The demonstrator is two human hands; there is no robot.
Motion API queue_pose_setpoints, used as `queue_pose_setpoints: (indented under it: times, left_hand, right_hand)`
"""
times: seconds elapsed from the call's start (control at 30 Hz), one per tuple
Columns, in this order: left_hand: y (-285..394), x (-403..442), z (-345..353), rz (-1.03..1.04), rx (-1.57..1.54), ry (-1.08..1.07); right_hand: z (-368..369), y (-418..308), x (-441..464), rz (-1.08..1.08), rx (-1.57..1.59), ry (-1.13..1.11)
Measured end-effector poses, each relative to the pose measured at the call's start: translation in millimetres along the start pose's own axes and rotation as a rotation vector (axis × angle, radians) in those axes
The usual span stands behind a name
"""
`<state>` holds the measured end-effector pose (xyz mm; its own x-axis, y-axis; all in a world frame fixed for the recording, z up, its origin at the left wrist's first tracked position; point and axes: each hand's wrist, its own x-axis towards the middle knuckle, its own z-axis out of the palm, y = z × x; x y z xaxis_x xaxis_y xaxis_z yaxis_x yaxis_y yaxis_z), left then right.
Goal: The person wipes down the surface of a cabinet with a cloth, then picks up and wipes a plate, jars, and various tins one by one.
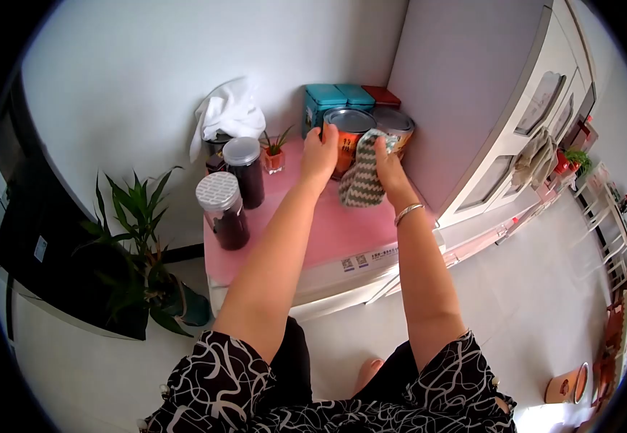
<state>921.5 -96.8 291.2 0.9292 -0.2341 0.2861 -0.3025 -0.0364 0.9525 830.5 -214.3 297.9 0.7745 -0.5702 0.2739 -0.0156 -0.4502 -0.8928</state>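
Note:
My left hand is against the left side of an orange tin can with a grey lid, its fingers partly hidden behind the can. In my right hand is a grey-and-white zigzag-patterned cloth, which hangs down over the can's front right side. A second can stands close behind the cloth, to the right. Behind both cans are teal boxes and a red box. All of these are on the pink top of a low cabinet.
Left on the cabinet stand dark-filled jars, a small potted plant and a white cloth. A tall cabinet borders the right side. A leafy plant is on the floor at left, a bucket at lower right.

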Motion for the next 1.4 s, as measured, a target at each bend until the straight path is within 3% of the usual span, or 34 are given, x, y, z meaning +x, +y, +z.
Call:
queue_pose_setpoints:
  times: [0.03,0.17,0.23,0.43,0.53,0.63,0.77,0.83,1.07,1.1,1.17,1.3,1.4]
  left_hand:
    - [-1.8,6.3,1.7,0.009,-0.001,0.002]
    - [15.0,8.6,6.4,-0.022,-0.202,-0.12]
    - [7.6,15.7,15.3,-0.016,-0.236,-0.002]
    - [22.2,-2.6,2.9,-0.007,-0.265,0.027]
    - [51.7,-36.9,-9.1,-0.014,-0.354,-0.022]
    - [74.3,-74.9,-17.0,-0.023,-0.453,-0.026]
    - [78.8,-134.9,-19.6,-0.024,-0.628,-0.176]
    - [77.2,-168.0,-16.5,0.021,-0.696,-0.269]
    - [60.1,-252.9,2.0,0.132,-0.527,-0.518]
    - [60.1,-263.9,5.8,0.131,-0.44,-0.539]
    - [53.0,-276.6,13.8,0.163,-0.49,-0.575]
    - [39.8,-291.5,21.1,0.032,-0.557,-0.626]
    - [22.1,-301.5,23.1,-0.276,-0.57,-0.725]
  right_hand:
    - [-1.1,2.4,2.4,0.077,0.014,-0.085]
    - [4.6,10.0,4.1,0.024,0.03,-0.013]
    - [0.1,-1.7,-7.0,0.108,0.07,-0.107]
    - [-2.5,-9.0,-36.2,0.038,0.092,-0.09]
    - [-9.2,-25.9,-76.2,-0.183,0.189,0.015]
    - [-31.3,-41.4,-121.1,-0.091,0.224,0.002]
    - [-74.4,-32.3,-180.1,0.047,0.439,-0.02]
    - [-87.9,-28.9,-212.8,0.128,0.501,0.071]
    - [-119.5,-6.9,-290.0,0.27,0.711,0.321]
    - [-121.2,2.6,-290.4,0.395,0.498,0.324]
    - [-126.4,2.8,-307.3,0.229,0.427,0.283]
    - [-136.9,9.1,-329.1,0.302,0.305,0.24]
    - [-131.3,24.7,-344.0,0.387,0.297,0.193]
